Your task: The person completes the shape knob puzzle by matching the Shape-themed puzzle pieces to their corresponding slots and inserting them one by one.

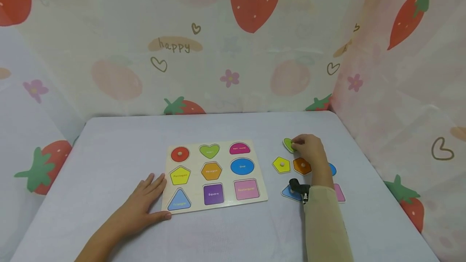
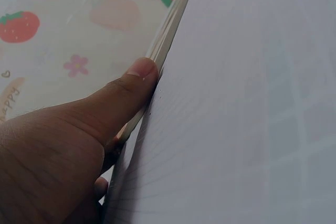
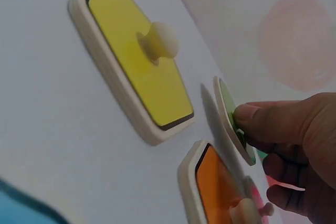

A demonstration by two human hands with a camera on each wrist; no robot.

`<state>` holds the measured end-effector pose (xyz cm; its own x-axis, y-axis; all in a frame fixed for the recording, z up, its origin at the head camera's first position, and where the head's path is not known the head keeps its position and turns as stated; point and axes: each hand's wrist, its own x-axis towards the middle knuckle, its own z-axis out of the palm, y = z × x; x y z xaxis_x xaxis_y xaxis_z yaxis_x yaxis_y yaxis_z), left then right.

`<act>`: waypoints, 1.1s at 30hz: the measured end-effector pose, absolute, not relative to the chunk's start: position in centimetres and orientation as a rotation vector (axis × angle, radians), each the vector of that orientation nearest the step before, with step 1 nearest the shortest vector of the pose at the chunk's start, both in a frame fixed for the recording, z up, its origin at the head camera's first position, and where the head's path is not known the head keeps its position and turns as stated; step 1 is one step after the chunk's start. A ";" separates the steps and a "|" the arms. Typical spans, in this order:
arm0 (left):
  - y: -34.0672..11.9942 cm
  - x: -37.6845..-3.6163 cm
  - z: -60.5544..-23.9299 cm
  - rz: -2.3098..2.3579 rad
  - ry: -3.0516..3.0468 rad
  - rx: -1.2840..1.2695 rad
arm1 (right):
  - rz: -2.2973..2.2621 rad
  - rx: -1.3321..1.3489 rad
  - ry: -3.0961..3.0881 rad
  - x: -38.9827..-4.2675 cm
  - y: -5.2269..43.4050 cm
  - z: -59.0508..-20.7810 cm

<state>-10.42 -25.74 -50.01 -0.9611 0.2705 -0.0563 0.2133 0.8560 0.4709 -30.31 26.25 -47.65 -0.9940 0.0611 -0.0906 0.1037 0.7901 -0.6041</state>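
My right hand (image 1: 309, 148) pinches a green heart puzzle piece (image 1: 288, 145) between thumb and fingers; the right wrist view shows the heart (image 3: 229, 113) tilted, with the knob hidden by the fingers. A wooden shape puzzle board (image 1: 225, 202) lies at the middle of the table. At its left edge rests my left hand (image 1: 145, 199), fingers spread and thumb at the near corner. In the left wrist view the thumb (image 2: 128, 90) touches the board's side. A red circle piece (image 1: 180, 154) with a knob sits in the board's upper left recess. The heart recess (image 1: 209, 151) holds no piece.
Under and around my right arm lie a yellow pentagon piece (image 1: 281, 165), an orange hexagon piece (image 1: 301, 166), a blue triangle piece (image 1: 290, 192), a partly covered blue piece (image 1: 332, 169) and a pink piece (image 1: 339, 193). A strawberry-print curtain (image 1: 251, 51) stands behind the white table (image 1: 120, 140).
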 end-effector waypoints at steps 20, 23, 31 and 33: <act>-25.8 -10.6 -50.3 0.702 2.899 0.357 | -1.182 -0.129 2.987 -28.9 21.9 -42.0; -25.8 -10.7 -50.4 0.697 2.903 0.363 | -1.182 -0.154 3.001 -28.9 20.8 -41.8; -25.6 -10.7 -50.2 0.725 2.906 0.379 | -1.201 -0.222 3.012 -28.4 18.2 -41.0; -25.6 -10.6 -50.2 0.732 2.908 0.376 | -1.215 -0.254 3.019 -28.1 17.7 -40.7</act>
<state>-10.59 -25.57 -50.18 -0.9620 0.2676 -0.0547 0.2099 0.8523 0.4792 -28.14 17.70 -40.72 -0.9804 -0.0979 0.1708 -0.1889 0.7120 -0.6763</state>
